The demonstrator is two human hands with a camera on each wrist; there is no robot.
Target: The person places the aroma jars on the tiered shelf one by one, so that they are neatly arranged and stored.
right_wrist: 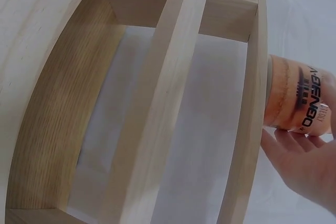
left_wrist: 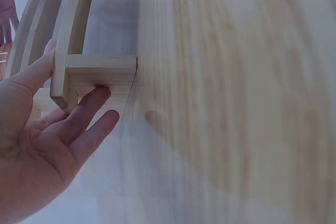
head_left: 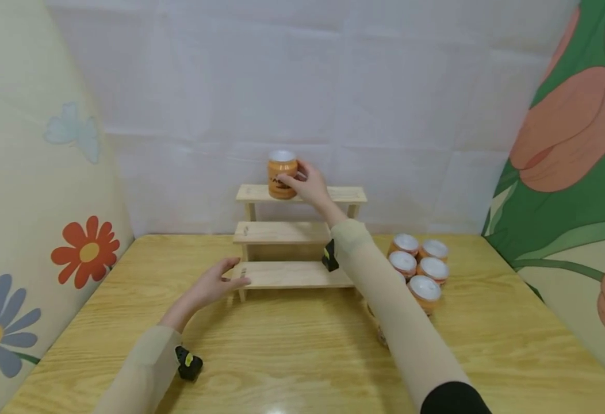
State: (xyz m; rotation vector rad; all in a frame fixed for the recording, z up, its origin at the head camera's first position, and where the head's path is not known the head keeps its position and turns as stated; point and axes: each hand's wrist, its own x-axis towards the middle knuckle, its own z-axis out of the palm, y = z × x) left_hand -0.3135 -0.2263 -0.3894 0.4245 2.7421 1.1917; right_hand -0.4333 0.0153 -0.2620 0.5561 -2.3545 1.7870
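On the top step of a three-step wooden stand [head_left: 282, 232], left of its middle, stands an orange can [head_left: 275, 167] with a white lid. My right hand [head_left: 311, 187] grips the can from its right side, thumb across the front. Dark lettering shows on the can [right_wrist: 291, 95] in the right wrist view, its base at the top plank. Lower down, my left hand [head_left: 210, 286] holds the left end of the bottom step. The left wrist view shows the thumb on top of the plank [left_wrist: 76, 22] and the fingers below it by the leg.
Several more orange cans [head_left: 427, 287] with white lids cluster on the wood-grain table [head_left: 282, 356] right of the stand, partly hidden by my right sleeve. A white cloth [head_left: 219, 92] hangs behind the stand. Flower-patterned panels flank the table.
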